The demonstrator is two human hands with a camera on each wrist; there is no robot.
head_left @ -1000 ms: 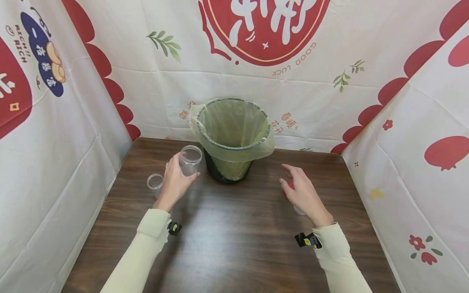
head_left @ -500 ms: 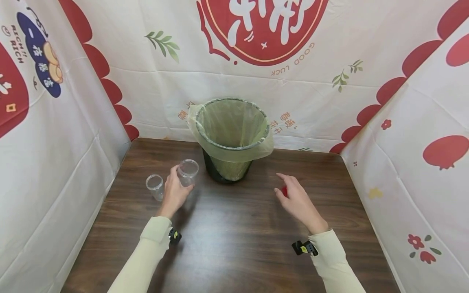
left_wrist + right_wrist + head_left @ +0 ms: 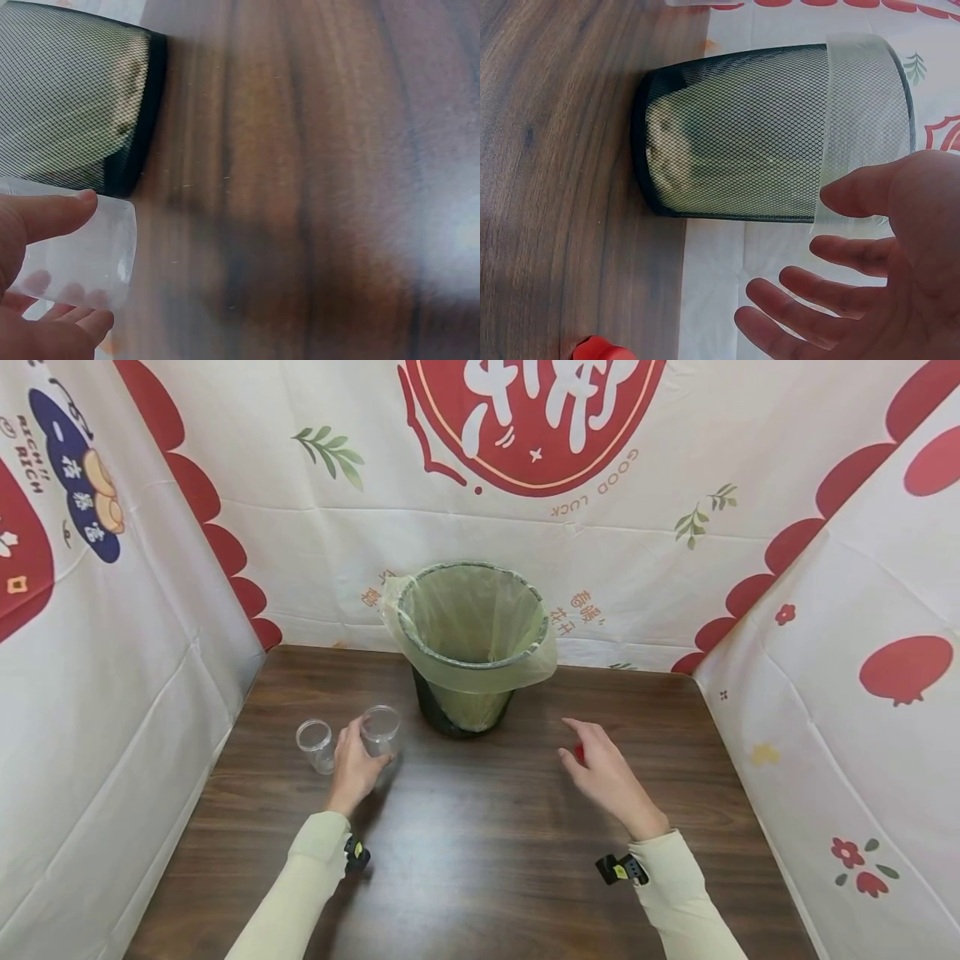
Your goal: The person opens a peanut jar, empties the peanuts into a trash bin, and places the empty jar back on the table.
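My left hand [image 3: 358, 753] grips a clear, lidless plastic jar [image 3: 379, 730] low at the table, left of the bin; in the left wrist view the thumb [image 3: 52, 211] and fingers wrap the jar [image 3: 86, 255]. A second, smaller clear jar [image 3: 315, 746] stands just left of that hand. My right hand [image 3: 592, 758] hovers open with spread fingers over the table's right half and holds nothing. A small red object [image 3: 578, 750] peeks out under its fingers; it appears in the right wrist view as a red object [image 3: 598, 350] on the wood below the hand [image 3: 855, 300].
A black mesh waste bin [image 3: 468, 647] lined with a green bag stands at the back middle of the brown wooden table [image 3: 480, 860]. Printed white and red cloth walls [image 3: 112, 635] close in the left, back and right sides.
My left hand has brought the jar down and toward me, from near the bin's rim to table level. The right hand drifted slightly left and back, still open.
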